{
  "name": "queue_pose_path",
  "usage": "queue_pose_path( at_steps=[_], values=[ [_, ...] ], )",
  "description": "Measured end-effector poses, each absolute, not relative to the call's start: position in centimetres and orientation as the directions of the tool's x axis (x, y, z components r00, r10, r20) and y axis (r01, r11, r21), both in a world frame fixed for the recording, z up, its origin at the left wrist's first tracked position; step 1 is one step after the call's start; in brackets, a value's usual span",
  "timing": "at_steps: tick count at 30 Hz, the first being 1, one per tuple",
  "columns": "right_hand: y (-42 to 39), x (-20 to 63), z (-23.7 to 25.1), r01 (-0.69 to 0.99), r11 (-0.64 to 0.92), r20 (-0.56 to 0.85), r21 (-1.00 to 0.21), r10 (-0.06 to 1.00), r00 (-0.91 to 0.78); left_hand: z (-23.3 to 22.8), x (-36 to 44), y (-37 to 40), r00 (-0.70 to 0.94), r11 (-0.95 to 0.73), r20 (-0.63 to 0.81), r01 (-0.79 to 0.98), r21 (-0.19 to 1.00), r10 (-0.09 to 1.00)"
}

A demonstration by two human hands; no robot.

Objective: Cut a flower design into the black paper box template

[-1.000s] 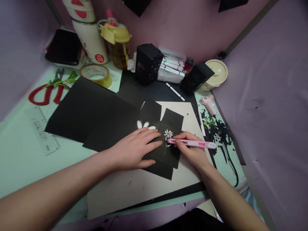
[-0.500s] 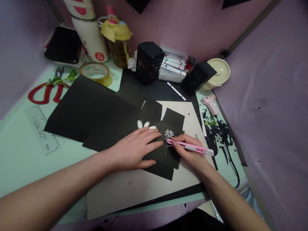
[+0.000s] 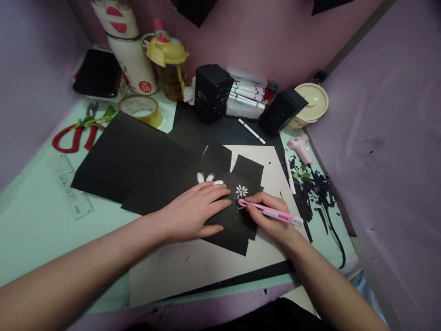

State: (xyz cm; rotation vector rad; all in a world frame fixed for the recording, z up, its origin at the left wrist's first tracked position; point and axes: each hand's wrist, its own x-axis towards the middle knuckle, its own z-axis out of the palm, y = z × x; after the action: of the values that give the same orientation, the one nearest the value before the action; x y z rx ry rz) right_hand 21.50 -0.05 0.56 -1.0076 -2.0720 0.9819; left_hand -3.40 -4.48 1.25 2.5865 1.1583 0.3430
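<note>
My left hand (image 3: 198,209) lies flat with fingers spread on a sheet of black cardstock (image 3: 151,158), pressing it onto a pale board (image 3: 165,271). Petal-shaped openings show white just above its fingers. In my right hand (image 3: 272,216) is a pink craft knife (image 3: 272,212), gripped like a pen. Its tip touches the black card just below a small cut-out flower (image 3: 241,191), near a thin light line. The fingertips of my left hand rest a little to the left of the blade.
Black boxes (image 3: 212,94), a case of markers (image 3: 244,109) and a lidded pot (image 3: 312,103) stand at the back. On the right lie a pink glue gun (image 3: 300,148) and black paper scraps (image 3: 319,195). Red-handled scissors (image 3: 67,140), tape (image 3: 141,110) and a ruler (image 3: 70,186) sit left.
The whole view has shifted slightly, moving the things on the left rightward in the picture. The knife's rear end has tilted a little; both hands stay in nearly the same place on the card.
</note>
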Motion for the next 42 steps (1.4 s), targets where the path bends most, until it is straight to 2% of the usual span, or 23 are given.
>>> queue_pose_path(
  at_steps=[7, 9, 11, 22, 42],
  values=[
    [0.0, 21.3, 1.0, 0.389, 0.323, 0.122, -0.863, 0.88, -0.459, 3.2, -2.2, -4.4, 0.627, -0.611, 0.04, 0.739, 0.284, 0.778],
    [0.0, 21.3, 1.1, 0.394, 0.295, 0.099, -0.87, 0.889, -0.447, 3.8, -1.4, -4.1, 0.604, -0.576, 0.002, 0.758, 0.306, 0.797],
    [0.1, 21.3, 1.0, 0.393, 0.28, 0.085, -0.876, 0.892, -0.444, 4.0, -0.6, -3.7, 0.556, -0.509, -0.018, 0.774, 0.376, 0.831],
    [0.3, 21.4, 0.7, 0.334, 0.295, 0.113, -0.895, 0.876, -0.469, 1.8, 1.4, -2.8, 0.35, -0.333, 0.068, 0.786, 0.521, 0.934],
    [0.4, 21.6, 1.1, 0.363, 0.295, 0.085, -0.884, 0.865, -0.495, 1.3, 1.6, -2.8, 0.365, -0.34, 0.054, 0.789, 0.512, 0.929]
  ],
)
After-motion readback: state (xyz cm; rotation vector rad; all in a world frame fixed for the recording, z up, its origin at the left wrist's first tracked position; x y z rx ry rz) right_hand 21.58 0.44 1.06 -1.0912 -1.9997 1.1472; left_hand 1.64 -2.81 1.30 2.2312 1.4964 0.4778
